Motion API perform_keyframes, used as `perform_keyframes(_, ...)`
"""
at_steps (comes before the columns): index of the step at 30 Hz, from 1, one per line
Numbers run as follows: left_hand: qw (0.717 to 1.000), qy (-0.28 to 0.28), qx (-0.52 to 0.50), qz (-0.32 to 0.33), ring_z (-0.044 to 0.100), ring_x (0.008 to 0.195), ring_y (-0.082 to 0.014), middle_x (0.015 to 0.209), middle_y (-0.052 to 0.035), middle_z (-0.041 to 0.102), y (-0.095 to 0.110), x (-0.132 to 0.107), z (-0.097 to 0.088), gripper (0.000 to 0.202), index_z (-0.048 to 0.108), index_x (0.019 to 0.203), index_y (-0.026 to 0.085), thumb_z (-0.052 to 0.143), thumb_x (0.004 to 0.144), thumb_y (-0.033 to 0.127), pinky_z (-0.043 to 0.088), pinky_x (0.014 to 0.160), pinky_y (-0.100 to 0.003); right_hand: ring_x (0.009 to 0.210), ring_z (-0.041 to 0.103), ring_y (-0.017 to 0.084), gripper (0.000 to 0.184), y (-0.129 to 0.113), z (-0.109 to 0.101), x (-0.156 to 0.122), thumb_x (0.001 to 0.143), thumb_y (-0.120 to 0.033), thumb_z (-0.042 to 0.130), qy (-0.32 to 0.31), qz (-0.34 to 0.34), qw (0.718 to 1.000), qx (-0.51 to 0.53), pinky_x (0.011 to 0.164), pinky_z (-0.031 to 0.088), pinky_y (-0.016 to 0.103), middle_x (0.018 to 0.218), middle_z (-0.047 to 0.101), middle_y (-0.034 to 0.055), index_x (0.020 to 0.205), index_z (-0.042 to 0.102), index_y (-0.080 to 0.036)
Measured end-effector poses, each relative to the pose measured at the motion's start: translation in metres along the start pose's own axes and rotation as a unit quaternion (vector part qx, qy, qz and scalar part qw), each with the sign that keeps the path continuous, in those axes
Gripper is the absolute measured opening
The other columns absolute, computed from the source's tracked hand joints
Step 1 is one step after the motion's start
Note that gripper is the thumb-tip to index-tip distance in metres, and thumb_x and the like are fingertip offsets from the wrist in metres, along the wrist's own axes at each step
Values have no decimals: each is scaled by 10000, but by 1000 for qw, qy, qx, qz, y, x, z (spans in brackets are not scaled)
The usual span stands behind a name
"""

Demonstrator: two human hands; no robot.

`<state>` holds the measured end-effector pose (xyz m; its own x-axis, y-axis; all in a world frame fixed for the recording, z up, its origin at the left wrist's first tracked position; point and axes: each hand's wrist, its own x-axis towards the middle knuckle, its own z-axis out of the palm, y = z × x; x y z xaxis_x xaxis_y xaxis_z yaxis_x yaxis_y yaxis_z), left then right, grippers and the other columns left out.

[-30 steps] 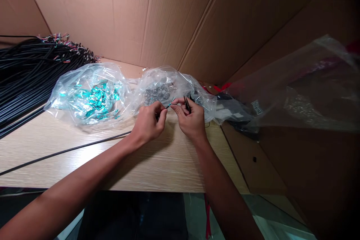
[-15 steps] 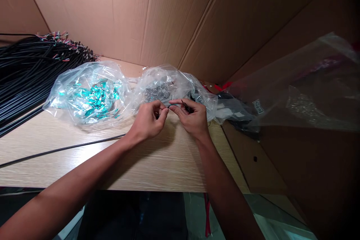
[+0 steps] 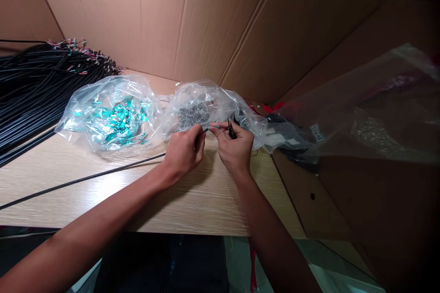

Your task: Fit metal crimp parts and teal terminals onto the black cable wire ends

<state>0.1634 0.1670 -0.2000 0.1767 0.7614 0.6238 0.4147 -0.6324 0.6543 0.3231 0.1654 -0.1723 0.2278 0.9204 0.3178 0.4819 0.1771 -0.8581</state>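
My left hand (image 3: pixel 184 149) is closed around a black cable (image 3: pixel 113 171) near its end. From there the cable runs left across the table to the edge of the view. Close beside it, my right hand (image 3: pixel 236 146) pinches between thumb and forefinger at the cable's thin wire end, where a bit of teal shows. A slim dark tool (image 3: pixel 231 129), its exact kind unclear, is tucked in the fingers of the same hand. Just behind the hands lies a clear plastic bag (image 3: pixel 213 91) of small metal pieces.
A clear bag (image 3: pixel 120 119) with shiny teal pieces lies left of centre. Many black cables (image 3: pixel 30 87) with coloured wire ends are piled at the far left. Cardboard walls (image 3: pixel 213 23) rise behind and to the right, with another clear bag (image 3: pixel 330 132) at the right.
My left hand has turned so its back faces up more, the fingers now hiding more of the cable. The dark tool in my right hand stands more upright.
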Motion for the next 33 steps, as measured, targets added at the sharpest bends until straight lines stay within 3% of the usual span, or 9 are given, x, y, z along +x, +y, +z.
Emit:
perform_keyframes(5,992,-13,120,28,474,513,-158,642,-34,613,-8,-5,5,226,527,880,206,436,1086,220,214,569,-318,879,534,-92,724,-3,8,-5,835,-616,759,3,30,999,30,783,405,-27,1127,664,120,1144,762,39)
perform_keyframes(9,981,-21,184,61,528,515,-175,684,-67,683,-13,-7,6,255,597,916,195,417,1096,187,205,560,-333,930,602,-45,883,-1,12,-4,717,-711,821,-14,77,993,93,827,485,12,1108,659,147,1161,739,47)
perform_keyframes(13,977,-5,195,82,537,507,-182,662,-68,674,-12,-8,7,285,610,908,196,401,1102,180,194,549,-345,723,462,-78,1187,4,11,-1,560,-893,823,-61,137,980,134,696,405,44,844,587,86,1267,700,53)
perform_keyframes(15,979,-11,189,70,530,503,-174,657,-60,665,-10,-8,7,279,595,903,198,401,1102,185,197,555,-340,681,382,-96,1227,5,8,1,554,-911,818,-81,141,978,133,666,351,43,738,502,42,1301,694,54)
perform_keyframes(18,985,-17,166,43,520,508,-160,647,-40,638,-8,-7,7,257,568,910,198,405,1109,210,215,563,-317,713,368,-104,1092,2,3,1,647,-838,822,-57,103,987,109,714,369,15,667,409,23,1300,721,31)
perform_keyframes(21,989,-3,148,32,505,505,-154,635,-29,615,-8,-6,6,247,549,904,196,414,1109,230,229,563,-301,755,410,-107,882,-6,3,-3,718,-694,838,-22,73,995,70,744,388,-9,754,509,47,1237,759,15)
perform_keyframes(24,988,6,151,36,500,503,-156,637,-37,622,-8,-6,6,255,555,902,192,413,1110,234,224,558,-305,740,397,-119,738,-12,6,-9,806,-601,785,11,55,998,39,694,336,-17,851,577,61,1194,764,26)
perform_keyframes(28,983,-5,176,46,496,507,-160,652,-52,639,-7,-6,7,278,584,913,190,389,1110,211,191,554,-326,643,218,-124,678,-11,12,-14,901,-580,690,34,29,999,-14,602,199,16,664,377,23,1186,733,34)
perform_keyframes(33,979,-2,199,45,483,498,-165,640,-59,637,-7,-8,8,286,601,890,191,400,1092,165,175,547,-344,625,166,-109,667,-5,17,-14,954,-590,615,12,22,999,-24,572,157,43,632,268,13,1184,681,32)
